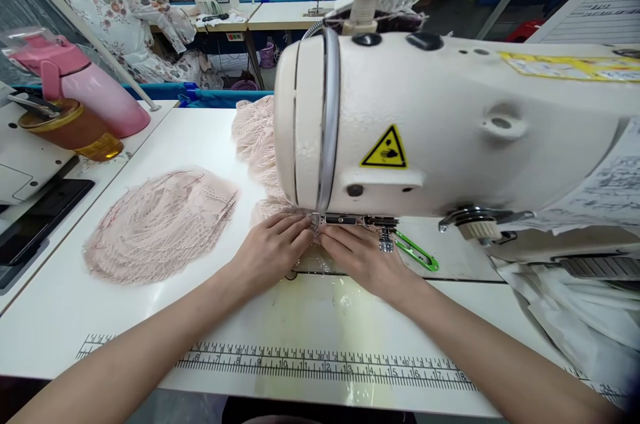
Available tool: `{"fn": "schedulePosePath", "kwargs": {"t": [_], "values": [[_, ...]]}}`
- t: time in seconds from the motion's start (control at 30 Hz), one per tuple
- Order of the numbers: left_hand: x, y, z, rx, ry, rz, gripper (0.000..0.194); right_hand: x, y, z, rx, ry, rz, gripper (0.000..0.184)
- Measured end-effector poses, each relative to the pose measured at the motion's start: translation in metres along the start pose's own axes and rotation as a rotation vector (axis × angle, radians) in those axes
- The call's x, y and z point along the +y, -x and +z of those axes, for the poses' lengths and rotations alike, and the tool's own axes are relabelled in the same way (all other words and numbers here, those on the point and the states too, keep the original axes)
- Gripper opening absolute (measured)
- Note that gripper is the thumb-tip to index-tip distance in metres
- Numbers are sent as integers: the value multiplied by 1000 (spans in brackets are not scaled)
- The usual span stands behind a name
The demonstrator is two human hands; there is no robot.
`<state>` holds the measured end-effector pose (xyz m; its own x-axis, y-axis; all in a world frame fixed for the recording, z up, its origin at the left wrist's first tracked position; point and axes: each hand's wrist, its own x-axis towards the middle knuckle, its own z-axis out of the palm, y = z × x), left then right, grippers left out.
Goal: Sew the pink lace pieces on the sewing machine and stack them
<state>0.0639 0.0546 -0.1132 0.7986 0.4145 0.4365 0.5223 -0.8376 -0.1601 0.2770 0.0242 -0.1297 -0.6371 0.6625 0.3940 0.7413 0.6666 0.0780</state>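
A white sewing machine (450, 117) fills the upper right, its needle area low over the table. My left hand (273, 247) is at the left of the presser foot, fingers together and bent over the edge of pink lace fabric (255, 134). My right hand (365, 257) reaches under the machine head from the other side, fingertips closed on the same lace beside the needle. Only a sliver of the cloth shows between both hands; fingers and machine hide the rest. Green thread snips (417, 252) lie just right of my right hand.
A pile of pink lace (160, 224) lies left on the white table (200, 317), which has a printed ruler (325, 367) along its front. A pink bottle (95, 84), an amber cup (75, 131) and a black phone (45, 217) stand farther left. White cloth (575, 317) hangs right. Another person (130, 17) sits behind.
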Motion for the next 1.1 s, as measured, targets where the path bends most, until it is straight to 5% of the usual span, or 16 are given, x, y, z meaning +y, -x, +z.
{"fn": "schedulePosePath", "kwargs": {"t": [0.27, 0.37, 0.47, 0.8, 0.97, 1.1], "values": [[10, 1, -9, -75, 131, -281, 34, -1, -1, 12, 83, -203, 43, 15], [11, 2, -13, -121, 255, -333, 22, -3, -1, 10, 71, -279, 58, 8], [11, 4, -14, -82, 300, -282, 3, -5, 1, 5, 111, -290, 28, 11], [14, 7, -11, 36, 161, -105, 16, -7, -1, -7, 252, -275, -210, 10], [9, 8, -9, -24, 170, 7, 9, -4, 4, -6, 243, -209, -275, 17], [4, 10, -4, -126, 235, 18, 50, -5, 5, -6, 234, -209, -284, 16]]}}
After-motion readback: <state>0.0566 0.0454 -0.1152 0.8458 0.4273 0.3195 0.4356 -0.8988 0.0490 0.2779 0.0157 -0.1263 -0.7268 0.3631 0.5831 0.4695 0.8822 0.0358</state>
